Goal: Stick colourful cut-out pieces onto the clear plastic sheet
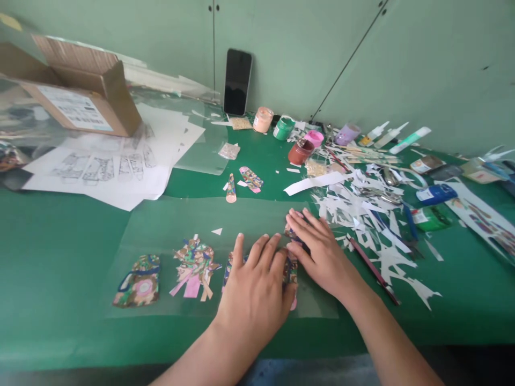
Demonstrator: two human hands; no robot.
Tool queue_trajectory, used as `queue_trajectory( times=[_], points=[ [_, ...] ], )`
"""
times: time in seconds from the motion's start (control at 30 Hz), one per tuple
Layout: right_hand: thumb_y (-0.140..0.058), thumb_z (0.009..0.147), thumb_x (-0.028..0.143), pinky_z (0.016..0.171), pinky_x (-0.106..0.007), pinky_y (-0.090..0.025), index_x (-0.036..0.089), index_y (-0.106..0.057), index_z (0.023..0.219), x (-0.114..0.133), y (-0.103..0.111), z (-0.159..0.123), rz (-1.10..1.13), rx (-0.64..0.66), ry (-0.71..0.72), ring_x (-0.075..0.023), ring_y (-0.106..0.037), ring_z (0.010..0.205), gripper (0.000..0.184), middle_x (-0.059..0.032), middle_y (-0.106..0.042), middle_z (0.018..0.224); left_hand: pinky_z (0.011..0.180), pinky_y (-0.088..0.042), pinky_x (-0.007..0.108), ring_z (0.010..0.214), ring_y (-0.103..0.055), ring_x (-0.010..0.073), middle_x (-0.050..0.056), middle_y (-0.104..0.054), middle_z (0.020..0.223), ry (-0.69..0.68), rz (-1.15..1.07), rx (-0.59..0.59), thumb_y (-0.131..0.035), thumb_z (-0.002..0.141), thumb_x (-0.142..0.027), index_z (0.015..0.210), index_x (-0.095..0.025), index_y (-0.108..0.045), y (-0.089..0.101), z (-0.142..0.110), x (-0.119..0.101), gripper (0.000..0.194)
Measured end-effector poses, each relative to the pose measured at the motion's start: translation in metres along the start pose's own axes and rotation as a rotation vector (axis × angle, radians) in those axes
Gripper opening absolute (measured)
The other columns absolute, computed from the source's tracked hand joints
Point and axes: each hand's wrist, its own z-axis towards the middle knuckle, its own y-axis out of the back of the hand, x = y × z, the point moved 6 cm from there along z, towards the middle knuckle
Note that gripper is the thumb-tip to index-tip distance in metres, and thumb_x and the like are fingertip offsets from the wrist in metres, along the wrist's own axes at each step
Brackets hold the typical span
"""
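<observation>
Both hands lie flat on a clear plastic sheet (169, 225) spread over the green table (60, 241). My left hand (257, 284) presses down with fingers stretched out, covering most of a colourful paper cut-out (290, 271). My right hand (317, 249) rests beside it, fingers extended and touching the same cut-out's upper edge. To the left on the sheet sit two more patterned cut-outs: one with pink strips (195, 265) and a rounded one (139, 281).
White paper scraps (362, 209) and a pencil (372, 271) lie right of my hands. Small paint pots (300, 151), glue tubes (388, 136), a phone (237, 81) against the wall, a cardboard box (76, 91) and printed sheets (108, 166) fill the back.
</observation>
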Motion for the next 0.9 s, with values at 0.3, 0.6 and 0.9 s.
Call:
queue_trajectory(
  times=[0.3, 0.6, 0.9],
  points=[
    [-0.048, 0.097, 0.023, 0.103, -0.047, -0.046, 0.024, -0.069, 0.115, 0.018, 0.038, -0.008, 0.114, -0.164, 0.136, -0.0231, -0.064, 0.112, 0.027, -0.0057, -0.074, 0.111, 0.112, -0.035, 0.061, 0.125, -0.053, 0.0276, 0.007, -0.060, 0.136, -0.023, 0.010, -0.002, -0.051, 0.094, -0.038, 0.122, -0.019, -0.060, 0.001, 0.002, 0.000, 0.035],
    [-0.063, 0.088, 0.035, 0.095, -0.046, -0.043, 0.021, -0.066, 0.121, 0.053, 0.009, 0.145, 0.043, -0.022, 0.111, -0.0300, -0.055, 0.111, 0.036, -0.0111, -0.064, 0.120, 0.111, -0.036, 0.061, 0.117, -0.056, 0.0277, 0.010, -0.060, 0.119, 0.002, -0.041, 0.044, -0.055, 0.091, -0.034, 0.121, -0.018, -0.060, 0.002, 0.001, 0.001, 0.035],
    [-0.069, 0.081, 0.030, 0.085, -0.038, -0.040, 0.021, -0.064, 0.085, 0.051, -0.015, 0.177, 0.145, 0.061, 0.049, -0.0247, -0.055, 0.099, 0.011, -0.0054, -0.066, 0.101, 0.112, -0.035, 0.061, 0.118, -0.055, 0.0277, 0.008, -0.062, 0.117, -0.025, -0.061, 0.022, -0.051, 0.093, -0.035, 0.121, -0.019, -0.059, 0.001, -0.003, 0.002, 0.033]
  ],
)
